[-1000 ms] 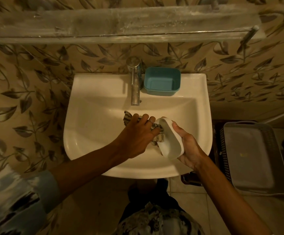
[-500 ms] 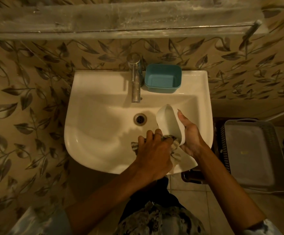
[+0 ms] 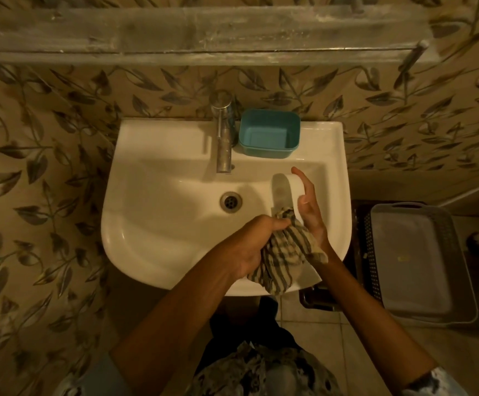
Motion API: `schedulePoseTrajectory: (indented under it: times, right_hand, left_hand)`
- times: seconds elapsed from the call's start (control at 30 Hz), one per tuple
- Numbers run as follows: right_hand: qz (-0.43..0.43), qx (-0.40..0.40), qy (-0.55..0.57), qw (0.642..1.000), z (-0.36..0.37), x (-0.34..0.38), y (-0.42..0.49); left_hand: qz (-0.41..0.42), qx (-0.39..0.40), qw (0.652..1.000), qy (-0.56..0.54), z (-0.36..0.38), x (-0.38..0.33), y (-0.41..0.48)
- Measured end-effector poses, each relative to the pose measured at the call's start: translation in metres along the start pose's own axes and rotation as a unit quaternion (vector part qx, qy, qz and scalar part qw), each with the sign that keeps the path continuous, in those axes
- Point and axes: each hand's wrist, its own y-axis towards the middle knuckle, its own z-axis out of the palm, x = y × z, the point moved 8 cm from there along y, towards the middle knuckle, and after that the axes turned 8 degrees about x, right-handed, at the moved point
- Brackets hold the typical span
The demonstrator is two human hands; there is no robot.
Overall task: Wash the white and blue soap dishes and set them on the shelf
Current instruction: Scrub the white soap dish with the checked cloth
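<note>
Fingers point(image 3: 277, 223) of the left hand point(image 3: 249, 247) grip a striped cloth point(image 3: 284, 252) against the white soap dish point(image 3: 282, 192), held by the right hand point(image 3: 312, 220) over the sink point(image 3: 152, 224). The blue soap dish point(image 3: 269, 132) sits beside the tap point(image 3: 224, 138).

From my end: white soap dish point(image 3: 285, 192) tipped on edge over sink point(image 3: 152, 138), open side left; blue soap dish point(image 3: 269, 132) upright, empty, on back ledge beside tap point(image 3: 224, 138).

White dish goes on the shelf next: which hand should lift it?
Right, likely. The right hand holds the white soap dish over the sink; the left hand is gripping the striped cloth.
</note>
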Motion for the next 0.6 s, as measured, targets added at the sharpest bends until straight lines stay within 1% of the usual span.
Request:
schedulePoseTrajectory:
  times: [0.03,0.1,0.13,0.17,0.2,0.23,0.27,0.33,0.37,0.4,0.43,0.47,0.5,0.53,0.57,0.6]
  right_hand:
    - [0.015,0.0,-0.022,1.0,-0.003,-0.013,-0.006]
    - [0.028,0.005,-0.035,0.999,0.003,-0.009,-0.009]
    - [-0.014,-0.002,-0.035,0.999,0.007,0.006,-0.004]
    - [-0.05,0.011,-0.04,0.998,0.015,0.014,0.002]
    - [-0.059,0.042,-0.031,0.997,0.026,0.017,0.005]
    - [-0.088,0.075,-0.029,0.993,0.034,0.02,0.004]
    - [-0.106,0.084,-0.021,0.991,0.038,0.023,0.008]
    - [-0.141,0.081,0.012,0.987,0.04,0.03,0.009]
    - [-0.153,0.099,0.06,0.981,0.041,0.034,0.007]
    - [-0.135,0.111,0.116,0.978,0.04,0.034,0.009]
    - [-0.114,0.124,0.188,0.968,0.036,0.033,0.009]
    - [-0.082,0.133,0.261,0.953,0.034,0.032,0.01]
    - [-0.03,0.131,0.33,0.934,0.035,0.028,0.014]
    - [0.028,0.124,0.378,0.917,0.034,0.022,0.016]
    - [0.071,0.123,0.401,0.905,0.034,0.02,0.017]
    - [0.103,0.124,0.403,0.901,0.033,0.021,0.018]
  left_hand:
    - [0.014,0.005,0.999,-0.029,0.0,-0.006,0.0]
    - [0.057,0.008,0.997,-0.052,-0.002,-0.022,-0.002]
    - [0.076,-0.001,0.996,-0.042,-0.004,-0.032,-0.004]
    - [0.088,-0.019,0.996,-0.013,-0.007,-0.04,-0.007]
    - [0.092,-0.047,0.994,0.034,-0.012,-0.047,-0.011]
    - [0.094,-0.08,0.988,0.091,-0.017,-0.052,-0.015]
    - [0.102,-0.107,0.978,0.148,-0.02,-0.057,-0.018]
    - [0.157,-0.134,0.943,0.262,-0.019,-0.069,-0.026]
    - [0.195,-0.136,0.917,0.321,-0.014,-0.075,-0.03]
    - [0.225,-0.14,0.884,0.385,-0.011,-0.079,-0.034]
    - [0.242,-0.159,0.842,0.456,-0.009,-0.08,-0.038]
    - [0.253,-0.192,0.783,0.535,-0.009,-0.081,-0.043]
    - [0.265,-0.222,0.706,0.618,-0.005,-0.081,-0.049]
    - [0.281,-0.232,0.623,0.692,0.002,-0.078,-0.053]
    - [0.289,-0.22,0.548,0.754,0.01,-0.071,-0.055]
    - [0.293,-0.209,0.487,0.796,0.018,-0.063,-0.056]
